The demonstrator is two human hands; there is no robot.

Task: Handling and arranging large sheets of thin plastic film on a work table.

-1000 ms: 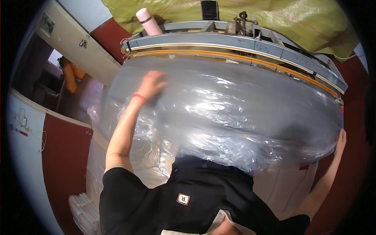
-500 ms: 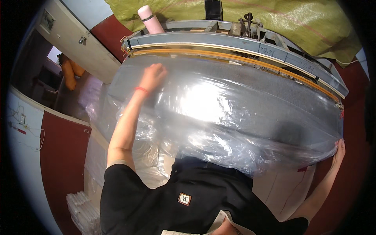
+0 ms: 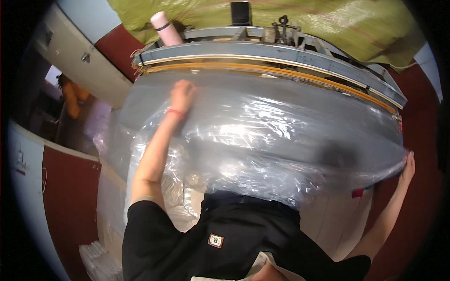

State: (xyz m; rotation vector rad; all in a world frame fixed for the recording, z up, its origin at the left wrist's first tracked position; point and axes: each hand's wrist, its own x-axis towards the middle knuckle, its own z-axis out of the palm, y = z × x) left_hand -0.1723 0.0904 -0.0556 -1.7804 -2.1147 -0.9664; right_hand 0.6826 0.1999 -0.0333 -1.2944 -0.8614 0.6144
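Note:
A wide sheet of clear plastic film (image 3: 262,140) lies over a long grey work surface in front of me and hangs down toward my waist, wrinkled and shiny. My left hand (image 3: 183,96), with a red band at the wrist, is over the sheet's far left part. Its fingers are curled closed, and folds in the film run away from it; the fingertips are hidden. At the far right, my right hand (image 3: 408,167) pinches the sheet's right edge, arm stretched out.
A long metal frame with an orange strip (image 3: 281,70) runs along the far side. Behind it stand a pink roll (image 3: 166,29) and a green-yellow woven tarp (image 3: 328,28). An open door (image 3: 86,61) is at the left. Stacked clear plastic (image 3: 98,261) sits at lower left.
The view has shifted slightly. My right hand has moved a little up and away with the sheet's edge, and the film's folds near my left hand have changed.

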